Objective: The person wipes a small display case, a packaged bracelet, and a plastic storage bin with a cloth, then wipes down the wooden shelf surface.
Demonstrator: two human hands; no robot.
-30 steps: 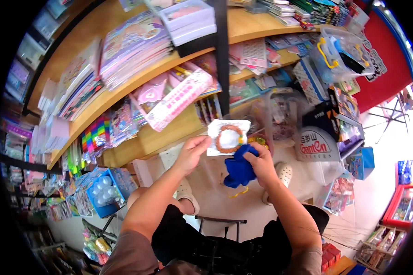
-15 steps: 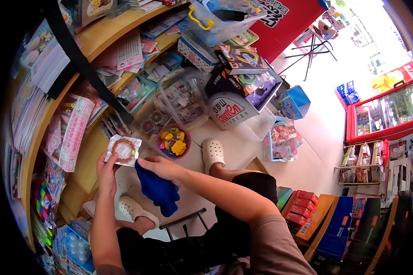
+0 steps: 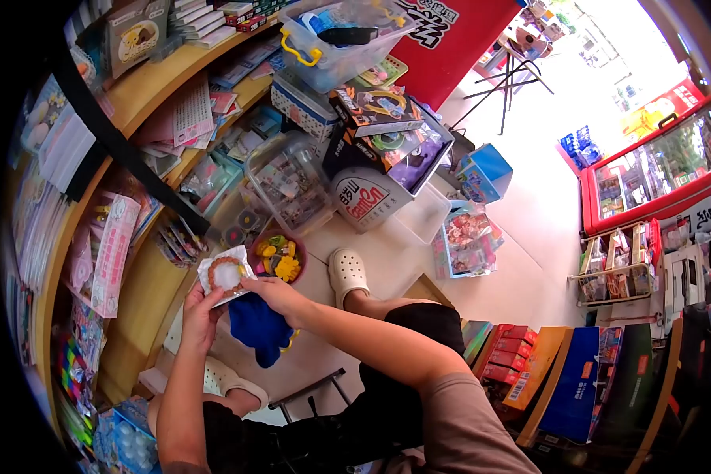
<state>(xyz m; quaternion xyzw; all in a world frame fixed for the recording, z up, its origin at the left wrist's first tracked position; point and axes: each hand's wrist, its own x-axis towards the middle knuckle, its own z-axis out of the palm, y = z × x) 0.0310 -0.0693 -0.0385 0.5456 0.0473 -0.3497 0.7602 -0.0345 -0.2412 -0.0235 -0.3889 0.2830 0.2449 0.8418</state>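
A reddish-brown beaded bracelet [image 3: 216, 275] shows in a small white packet [image 3: 230, 274], held up in front of the shelves. My left hand [image 3: 200, 314] pinches the packet's lower left edge. At its lower right edge is my right hand [image 3: 274, 299], its fingers closed on a blue cloth [image 3: 258, 328] that hangs below them. The fingertips of my right hand also touch the packet. Just beyond the packet, on the floor, is a pink bowl [image 3: 299, 251] with yellow pieces in it.
Wooden shelves [image 3: 138, 91] with books and packets curve along the left. Clear plastic bins [image 3: 292, 180] and a box marked Ganten [image 3: 361, 199] stand ahead. Blue and orange boxes [image 3: 570, 382] line the lower right. A red-framed case [image 3: 662, 169] is at the right.
The view has swung to the right. The packet and the cloth now appear further left, the cloth hangs lower, and my two hands are closer together.
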